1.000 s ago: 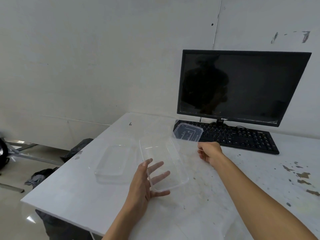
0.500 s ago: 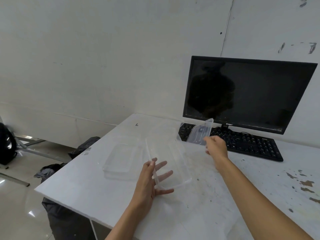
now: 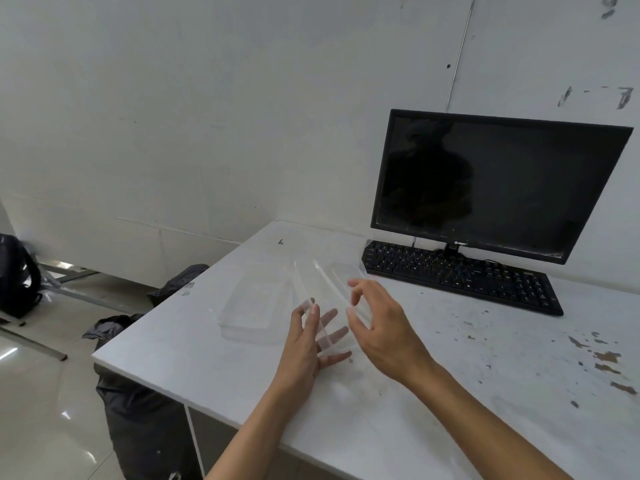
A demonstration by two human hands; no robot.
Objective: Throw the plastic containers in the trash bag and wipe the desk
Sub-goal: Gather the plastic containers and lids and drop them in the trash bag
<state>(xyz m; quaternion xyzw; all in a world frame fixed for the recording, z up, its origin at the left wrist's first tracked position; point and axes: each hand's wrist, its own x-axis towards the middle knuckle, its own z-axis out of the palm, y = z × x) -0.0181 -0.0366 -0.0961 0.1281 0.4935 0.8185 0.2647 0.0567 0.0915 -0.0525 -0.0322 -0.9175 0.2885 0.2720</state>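
1. Your left hand [image 3: 304, 344] grips the near end of a clear plastic container [image 3: 323, 299], thumb over the rim and fingers spread underneath, tilting it up off the white desk [image 3: 450, 375].
2. Your right hand [image 3: 384, 327] is at the container's right rim, fingers curled loosely with the tips at the plastic; whether they actually pinch it cannot be told.
3. A smaller clear piece [image 3: 348, 271] sits in the container's far end, just short of the black keyboard [image 3: 460, 275].
4. A second clear container [image 3: 252, 303] lies flat on the desk, just left of the held one.
5. A black trash bag [image 3: 145, 420] stands on the floor under the desk's left corner.
6. A dark monitor [image 3: 491, 181] stands behind the keyboard.
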